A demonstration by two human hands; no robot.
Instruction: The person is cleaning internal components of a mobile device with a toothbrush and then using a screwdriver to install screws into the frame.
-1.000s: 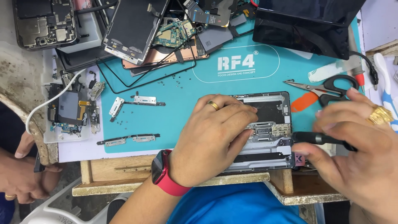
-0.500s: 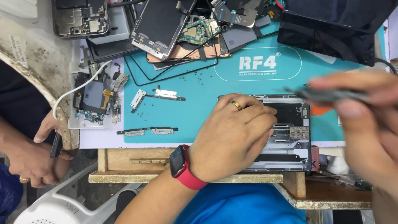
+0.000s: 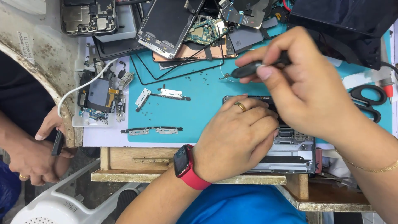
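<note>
Left hand (image 3: 238,139) presses flat on the opened phone (image 3: 290,153); at its 1 o'clock, right hand (image 3: 306,89) pinches a screwdriver (image 3: 253,69)

Open mat at frame centre, clutter around it

Bare teal mat (image 3: 199,112) lies mid-frame; phone parts (image 3: 178,25) crowd the top, metal brackets (image 3: 159,94) centre-left, scissors (image 3: 367,101) the right edge.

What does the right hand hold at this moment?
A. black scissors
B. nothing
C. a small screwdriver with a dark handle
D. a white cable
C: the right hand grips a small screwdriver above the teal mat, while the scissors lie untouched at the right.
</note>
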